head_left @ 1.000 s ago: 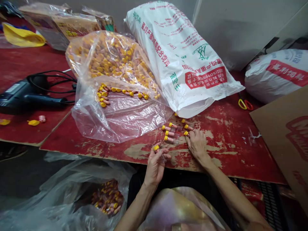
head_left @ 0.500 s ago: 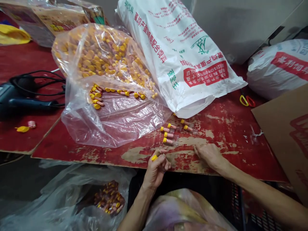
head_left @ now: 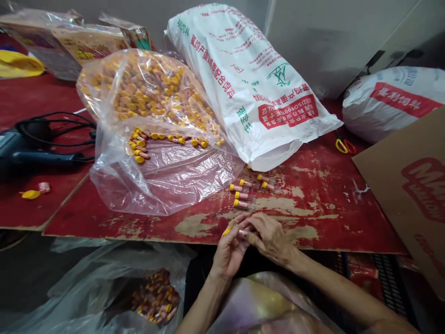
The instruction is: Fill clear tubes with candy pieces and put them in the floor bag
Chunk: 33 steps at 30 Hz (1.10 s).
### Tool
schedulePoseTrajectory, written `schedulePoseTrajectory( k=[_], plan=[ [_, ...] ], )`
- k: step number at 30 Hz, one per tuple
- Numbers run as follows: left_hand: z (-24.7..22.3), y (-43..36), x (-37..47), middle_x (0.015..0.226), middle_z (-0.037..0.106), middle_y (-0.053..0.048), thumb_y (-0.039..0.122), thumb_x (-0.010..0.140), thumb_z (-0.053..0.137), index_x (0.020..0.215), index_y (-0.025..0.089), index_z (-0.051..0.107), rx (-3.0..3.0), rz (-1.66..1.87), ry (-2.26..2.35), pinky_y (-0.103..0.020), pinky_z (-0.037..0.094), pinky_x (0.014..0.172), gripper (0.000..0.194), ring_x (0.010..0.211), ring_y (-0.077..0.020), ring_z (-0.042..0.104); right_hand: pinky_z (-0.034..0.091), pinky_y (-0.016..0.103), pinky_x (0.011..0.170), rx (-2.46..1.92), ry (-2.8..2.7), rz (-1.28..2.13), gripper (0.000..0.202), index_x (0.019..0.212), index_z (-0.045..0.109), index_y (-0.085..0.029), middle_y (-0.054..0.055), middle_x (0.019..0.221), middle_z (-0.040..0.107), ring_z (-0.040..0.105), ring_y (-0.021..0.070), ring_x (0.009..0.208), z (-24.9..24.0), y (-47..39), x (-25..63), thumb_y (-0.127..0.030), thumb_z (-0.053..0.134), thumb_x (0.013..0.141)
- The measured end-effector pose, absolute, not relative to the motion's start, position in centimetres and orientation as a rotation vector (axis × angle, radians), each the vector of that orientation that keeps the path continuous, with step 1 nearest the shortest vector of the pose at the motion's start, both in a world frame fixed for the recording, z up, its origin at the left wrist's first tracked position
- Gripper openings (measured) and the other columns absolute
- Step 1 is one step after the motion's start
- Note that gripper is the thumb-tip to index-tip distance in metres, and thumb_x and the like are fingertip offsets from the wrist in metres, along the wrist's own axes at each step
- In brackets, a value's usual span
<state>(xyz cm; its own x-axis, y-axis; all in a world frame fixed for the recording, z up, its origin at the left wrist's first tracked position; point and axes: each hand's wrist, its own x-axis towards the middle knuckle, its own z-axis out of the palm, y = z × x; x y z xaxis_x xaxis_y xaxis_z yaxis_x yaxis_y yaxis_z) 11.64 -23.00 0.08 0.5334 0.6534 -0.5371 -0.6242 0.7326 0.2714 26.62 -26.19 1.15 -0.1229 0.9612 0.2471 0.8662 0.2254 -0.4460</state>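
Note:
Near the table's front edge, my left hand [head_left: 227, 253] holds a small tube with a yellow cap [head_left: 226, 231] between thumb and fingers. My right hand [head_left: 269, 236] meets it from the right, its fingers closed on the clear end of the same tube. Just beyond both hands, several yellow-capped tubes with pink-and-white contents [head_left: 243, 204] lie on the worn red table [head_left: 323, 204]. Behind them to the left is a large clear bag [head_left: 167, 181] full of similar yellow-capped tubes, some lying near its mouth.
A white printed sack [head_left: 278, 125] leans at the back. Scissors [head_left: 345, 145], another white sack [head_left: 392, 102] and a cardboard box [head_left: 403, 185] are on the right. A dark corded tool [head_left: 45, 155] lies left. Below the table edge, an open plastic bag [head_left: 86, 287] holds more tubes.
My right hand has moved left from the tabletop to meet my left hand at the yellow-capped tube. The view has shifted slightly.

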Motion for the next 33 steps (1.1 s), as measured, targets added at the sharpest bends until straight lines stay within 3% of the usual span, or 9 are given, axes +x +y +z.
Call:
schedulePoseTrajectory(
  k=[5, 10, 16, 20, 24, 29, 33],
  plan=[
    [0.3, -23.0, 11.2, 0.079, 0.064, -0.002, 0.020, 0.070, 0.073, 0.102, 0.015, 0.059, 0.066, 0.764, 0.698, -0.036, 0.054, 0.071, 0.035, 0.067, -0.0145, 0.063, 0.036, 0.035, 0.078, -2.213, -1.903, -0.271, 0.026, 0.106, 0.060, -0.014, 0.013, 0.105, 0.058, 0.049, 0.0246, 0.093, 0.6, -21.7, 31.6, -0.028, 0.042, 0.094],
    [0.3, -23.3, 11.1, 0.080, 0.063, -0.002, 0.020, 0.070, 0.072, 0.101, 0.015, 0.057, 0.088, 0.760, 0.667, -0.034, 0.054, 0.066, 0.035, 0.063, -0.0129, 0.061, 0.030, 0.033, 0.075, -2.320, -2.048, -0.359, 0.023, 0.101, 0.058, -0.013, 0.015, 0.112, 0.055, 0.046, 0.0244, 0.092, -0.6, -20.5, 34.8, -0.028, 0.043, 0.092],
    [0.0, -23.1, 11.5, 0.081, 0.063, -0.002, 0.021, 0.070, 0.073, 0.100, 0.015, 0.058, 0.137, 0.736, 0.672, -0.034, 0.054, 0.067, 0.035, 0.064, -0.0132, 0.061, 0.026, 0.031, 0.073, -2.236, -2.357, -0.178, 0.027, 0.092, 0.058, -0.014, 0.009, 0.085, 0.060, 0.047, 0.0205, 0.080, 0.3, -22.1, 36.4, -0.028, 0.035, 0.095],
    [0.1, -22.9, 11.7, 0.081, 0.063, -0.002, 0.022, 0.067, 0.076, 0.099, 0.015, 0.059, 0.157, 0.733, 0.694, -0.032, 0.054, 0.065, 0.037, 0.066, -0.0133, 0.062, 0.028, 0.029, 0.072, -2.313, -2.400, -0.067, 0.025, 0.099, 0.058, -0.014, 0.010, 0.090, 0.061, 0.050, 0.0198, 0.081, 0.5, -22.1, 36.6, -0.031, 0.040, 0.095],
    [0.3, -22.9, 11.6, 0.081, 0.063, -0.002, 0.023, 0.065, 0.077, 0.098, 0.015, 0.060, 0.152, 0.719, 0.690, -0.032, 0.054, 0.065, 0.038, 0.066, -0.0133, 0.062, 0.032, 0.026, 0.071, -2.285, -2.393, 0.124, 0.030, 0.106, 0.059, -0.017, 0.009, 0.096, 0.063, 0.055, 0.0177, 0.084, 1.6, -22.6, 36.3, -0.031, 0.034, 0.098],
    [0.4, -22.8, 11.6, 0.080, 0.063, -0.002, 0.021, 0.066, 0.076, 0.099, 0.015, 0.060, 0.133, 0.696, 0.684, -0.032, 0.055, 0.065, 0.037, 0.065, -0.0138, 0.062, 0.031, 0.026, 0.059, -2.591, -2.448, 0.328, 0.034, 0.087, 0.064, -0.016, 0.010, 0.076, 0.067, 0.062, 0.0206, 0.073, 4.6, -23.4, 36.5, -0.034, 0.038, 0.095],
    [0.4, -22.7, 11.7, 0.080, 0.065, -0.002, 0.022, 0.069, 0.074, 0.099, 0.014, 0.060, 0.109, 0.663, 0.696, -0.034, 0.055, 0.066, 0.035, 0.065, -0.0147, 0.063, 0.030, 0.026, 0.056, -2.632, -2.484, 0.540, 0.029, 0.080, 0.066, -0.014, 0.012, 0.076, 0.069, 0.064, 0.0198, 0.070, 4.5, -23.3, 35.7, -0.027, 0.042, 0.092]
  ],
)
